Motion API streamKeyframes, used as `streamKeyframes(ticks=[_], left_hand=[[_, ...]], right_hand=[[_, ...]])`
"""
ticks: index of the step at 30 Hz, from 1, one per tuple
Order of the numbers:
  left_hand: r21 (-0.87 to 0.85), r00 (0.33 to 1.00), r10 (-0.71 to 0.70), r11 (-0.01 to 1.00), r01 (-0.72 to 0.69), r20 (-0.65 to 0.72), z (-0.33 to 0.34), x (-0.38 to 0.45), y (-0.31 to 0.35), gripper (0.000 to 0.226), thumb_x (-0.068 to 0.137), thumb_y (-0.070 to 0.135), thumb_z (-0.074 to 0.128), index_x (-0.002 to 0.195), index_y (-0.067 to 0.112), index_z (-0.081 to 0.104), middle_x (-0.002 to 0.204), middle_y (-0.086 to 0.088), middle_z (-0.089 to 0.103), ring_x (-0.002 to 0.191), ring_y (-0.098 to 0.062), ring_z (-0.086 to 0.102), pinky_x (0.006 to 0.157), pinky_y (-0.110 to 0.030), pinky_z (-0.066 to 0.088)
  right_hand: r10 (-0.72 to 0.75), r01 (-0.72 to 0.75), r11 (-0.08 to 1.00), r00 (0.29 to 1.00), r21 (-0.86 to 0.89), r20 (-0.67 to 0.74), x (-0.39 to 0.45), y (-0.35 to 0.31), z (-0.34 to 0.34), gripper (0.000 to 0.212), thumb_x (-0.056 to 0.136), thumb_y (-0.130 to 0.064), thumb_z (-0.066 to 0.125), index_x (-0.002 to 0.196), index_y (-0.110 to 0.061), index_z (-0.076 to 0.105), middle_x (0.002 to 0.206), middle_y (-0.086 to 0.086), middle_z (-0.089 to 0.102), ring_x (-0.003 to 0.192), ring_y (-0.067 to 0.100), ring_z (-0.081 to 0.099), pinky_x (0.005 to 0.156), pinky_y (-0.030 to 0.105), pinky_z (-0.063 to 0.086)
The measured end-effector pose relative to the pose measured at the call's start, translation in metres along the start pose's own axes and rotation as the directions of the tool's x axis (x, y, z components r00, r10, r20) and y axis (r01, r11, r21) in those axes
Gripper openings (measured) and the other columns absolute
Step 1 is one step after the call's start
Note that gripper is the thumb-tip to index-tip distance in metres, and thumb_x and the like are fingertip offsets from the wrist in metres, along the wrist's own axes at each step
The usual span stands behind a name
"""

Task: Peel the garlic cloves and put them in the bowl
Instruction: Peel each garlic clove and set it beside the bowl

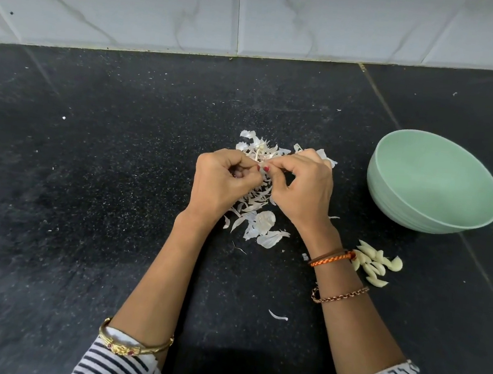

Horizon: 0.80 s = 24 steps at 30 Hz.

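1. You work at a black speckled stone desk point(102, 170) that runs up to a wall of white marbled tiles point(168, 2), with a pale grout line where the two meet.
2. Your left hand point(224, 181) is curled closed with its fingertips meeting your right hand point(300, 187), which pinches in the same way; between them shows a sliver of a garlic clove point(262, 166), mostly hidden, so you cannot tell how much skin is left on it.
3. To do this step well, steady the clove with your left hand and let the right thumbnail lift the skin from one end, drawing it off in long strips. Work right over the pile of skins point(261, 219) beneath your hands, so the scraps land together.
4. The peeled cloves point(379, 265) lie in a small heap on the desk just beside your right wrist, near but apart from the green bowl point(391, 200), which stands further right and looks empty.
5. By that, the peeling seems well along while the transfer has not begun; move the heap into the bowl soon, keeping stray skins out.
6. Loose flakes point(278, 316) dot the dark stone near your forearms.
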State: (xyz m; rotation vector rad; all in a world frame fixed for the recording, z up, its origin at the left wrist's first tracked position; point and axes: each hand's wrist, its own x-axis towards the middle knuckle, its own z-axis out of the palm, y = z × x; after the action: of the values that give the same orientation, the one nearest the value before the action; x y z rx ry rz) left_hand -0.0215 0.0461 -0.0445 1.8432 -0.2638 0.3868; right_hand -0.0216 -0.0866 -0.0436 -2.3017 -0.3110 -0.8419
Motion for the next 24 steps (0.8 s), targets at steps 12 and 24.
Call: streamKeyframes(ticks=[12,24], left_hand=[[-0.312,0.997,-0.079,0.947,0.070,-0.018,-0.006,0.004,0.006,0.014,0.059,0.022,0.061,0.060,0.008,0.061,0.053,0.003,0.060,0.050,-0.008,0.047,0.048,-0.017,0.037],[-0.259,0.998,-0.061,0.964,0.060,0.002,0.000,0.004,0.002,0.012,0.083,0.009,0.067,0.080,0.020,0.063,0.065,0.010,0.062,0.058,-0.001,0.055,0.056,-0.014,0.043]], right_hand=[[0.210,-0.362,0.755,0.924,0.547,0.320,0.011,-0.001,-0.022,0.021,0.083,0.004,0.061,0.077,-0.014,0.070,0.059,-0.013,0.064,0.061,0.001,0.057,0.065,0.015,0.047],[0.423,-0.526,0.568,0.847,0.634,0.324,0.010,-0.009,-0.017,0.010,0.079,-0.001,0.068,0.085,-0.010,0.070,0.084,0.002,0.070,0.081,0.011,0.067,0.074,0.019,0.053]])
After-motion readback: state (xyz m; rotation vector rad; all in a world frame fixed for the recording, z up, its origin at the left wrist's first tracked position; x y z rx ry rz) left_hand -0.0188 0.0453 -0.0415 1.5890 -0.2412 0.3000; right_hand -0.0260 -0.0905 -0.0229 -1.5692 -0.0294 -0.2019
